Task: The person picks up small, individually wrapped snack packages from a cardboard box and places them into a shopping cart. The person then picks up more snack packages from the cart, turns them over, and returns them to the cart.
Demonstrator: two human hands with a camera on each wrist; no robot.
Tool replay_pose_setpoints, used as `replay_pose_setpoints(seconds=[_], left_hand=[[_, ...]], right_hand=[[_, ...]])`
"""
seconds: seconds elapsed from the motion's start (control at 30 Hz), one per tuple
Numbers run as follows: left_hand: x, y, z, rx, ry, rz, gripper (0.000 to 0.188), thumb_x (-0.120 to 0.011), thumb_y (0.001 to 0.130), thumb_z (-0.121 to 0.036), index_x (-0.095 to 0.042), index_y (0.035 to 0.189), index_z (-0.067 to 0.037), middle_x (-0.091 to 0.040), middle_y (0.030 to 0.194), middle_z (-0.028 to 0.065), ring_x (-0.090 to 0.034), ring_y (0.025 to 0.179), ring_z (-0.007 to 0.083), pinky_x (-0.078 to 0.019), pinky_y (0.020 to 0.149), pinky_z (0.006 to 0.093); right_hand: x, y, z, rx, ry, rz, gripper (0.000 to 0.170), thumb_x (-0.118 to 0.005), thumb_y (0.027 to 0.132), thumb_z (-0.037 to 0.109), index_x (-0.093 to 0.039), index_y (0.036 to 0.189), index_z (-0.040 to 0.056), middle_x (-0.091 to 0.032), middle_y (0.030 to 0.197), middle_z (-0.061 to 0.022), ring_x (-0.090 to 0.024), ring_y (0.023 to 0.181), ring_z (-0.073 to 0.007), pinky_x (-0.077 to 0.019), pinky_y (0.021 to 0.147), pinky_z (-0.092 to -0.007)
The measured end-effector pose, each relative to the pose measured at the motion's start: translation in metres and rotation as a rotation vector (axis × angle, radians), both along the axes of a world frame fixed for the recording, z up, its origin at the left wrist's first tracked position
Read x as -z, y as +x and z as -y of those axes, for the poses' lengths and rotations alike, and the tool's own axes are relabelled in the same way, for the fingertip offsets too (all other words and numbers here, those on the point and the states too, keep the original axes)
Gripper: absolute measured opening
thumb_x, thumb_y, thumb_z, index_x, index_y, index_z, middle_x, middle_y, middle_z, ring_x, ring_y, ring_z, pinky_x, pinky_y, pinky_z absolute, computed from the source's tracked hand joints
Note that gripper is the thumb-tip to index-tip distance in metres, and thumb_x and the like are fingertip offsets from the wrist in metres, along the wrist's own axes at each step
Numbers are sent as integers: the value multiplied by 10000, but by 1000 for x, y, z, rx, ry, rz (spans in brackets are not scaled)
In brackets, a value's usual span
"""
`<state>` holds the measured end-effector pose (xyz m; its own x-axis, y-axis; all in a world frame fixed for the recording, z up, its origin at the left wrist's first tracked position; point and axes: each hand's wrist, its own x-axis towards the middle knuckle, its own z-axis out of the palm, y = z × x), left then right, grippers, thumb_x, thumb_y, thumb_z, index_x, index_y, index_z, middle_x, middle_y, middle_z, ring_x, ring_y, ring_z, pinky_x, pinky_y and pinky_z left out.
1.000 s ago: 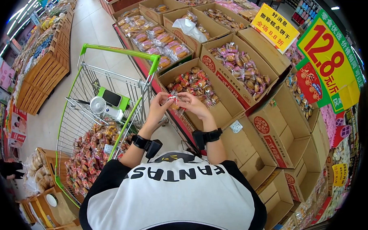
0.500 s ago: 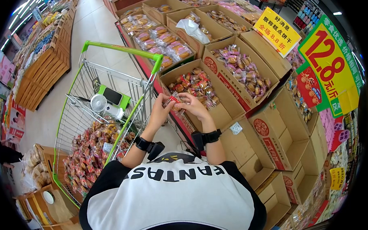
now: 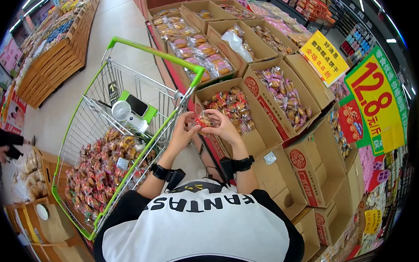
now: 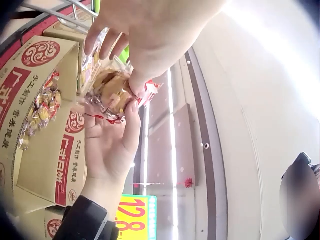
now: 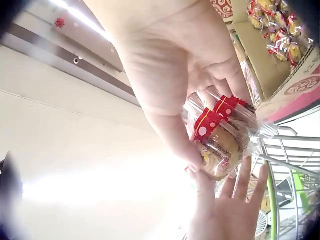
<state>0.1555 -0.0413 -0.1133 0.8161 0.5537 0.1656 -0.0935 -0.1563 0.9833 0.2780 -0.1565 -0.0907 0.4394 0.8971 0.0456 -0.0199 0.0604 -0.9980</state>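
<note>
Currently, the left hand [image 3: 185,129] and the right hand [image 3: 223,127] are both pinching one small clear-wrapped cake [image 5: 222,146] with red printing — each grip is closing thumb and bent fingers onto it, parted only by its thickness. Seen from the head, the cake is hovering over the edge of an open carton [image 3: 259,141] nearest the shopping cart [image 3: 156,55], while red-wrapped cakes [image 3: 229,105] are lying toward the carton's far end. Inside the cart, a heap of packets [image 3: 99,173] is filling the bottom — and a white fan [image 3: 121,111] and a phone [image 3: 138,105] are resting nearer its handle.
</note>
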Motion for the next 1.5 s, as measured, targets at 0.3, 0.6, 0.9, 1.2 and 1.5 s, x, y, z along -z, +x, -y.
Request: replay_pose_setpoints(seconds=[0.3,0.6,0.9,1.2,1.5], left_hand=[[-18,-92,-33,-11,-245,63,398,-535,749,-72,-383,1112,-14,-465,1038,78,-431,985,147,-382,807,278],[-15,-203,-57,-240,-278,116,409,-542,748,-64,-371,1116,-8,-443,1088,86,-416,1025,156,-346,864,279],[1,-281,-48,-674,-498,193,365,-518,791,-191,-404,1083,-3,-495,1004,58,-473,925,122,-373,788,237],[11,-330,-28,-1049,-596,163,262,-505,801,-256,-434,948,-52,-547,840,54,-551,676,118,-421,619,229],[17,-355,-8,-1111,-642,-104,283,-418,829,-286,-420,1006,-65,-557,781,64,-568,648,143,-435,551,234]], right_hand=[[-19,-56,-64,-295,-23,83,595,-707,589,69,-386,1089,49,-519,923,-63,-497,878,-116,-415,733,-225],[-26,-143,-137,-617,-20,228,566,-740,564,117,-399,1009,40,-509,947,-69,-485,906,-120,-408,716,-215],[-17,-221,-178,-926,3,129,537,-700,613,119,-407,1054,31,-499,971,-79,-491,903,-136,-425,720,-247],[15,-280,-192,-935,-173,218,465,-637,682,109,-394,1073,46,-487,959,-109,-540,733,-128,-451,564,-227],[37,-309,-191,-1048,-249,138,487,-618,697,119,-342,1080,4,-521,843,-133,-573,591,-160,-462,493,-261]])
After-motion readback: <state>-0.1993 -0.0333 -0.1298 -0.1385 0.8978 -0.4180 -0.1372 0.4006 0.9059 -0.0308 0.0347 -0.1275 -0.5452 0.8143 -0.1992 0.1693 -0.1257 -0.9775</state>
